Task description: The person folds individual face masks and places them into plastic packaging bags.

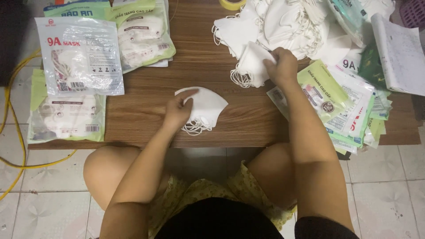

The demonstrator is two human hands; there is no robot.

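Note:
My left hand (178, 109) rests on a small stack of folded white face masks (207, 106) in the middle of the low wooden table (146, 119), fingers pressing its left edge. Over at the right, my right hand (281, 66) pinches a folded white mask (252, 63) at the edge of a big loose heap of white masks (287, 24). Ear loops dangle from both stacks.
Sealed mask packets (79, 55) lie stacked at the table's left end. Empty printed bags (345, 102) are piled at the right, under my right forearm. A tape roll (232, 3) sits at the far edge. A yellow cable (13, 132) runs over the tiled floor.

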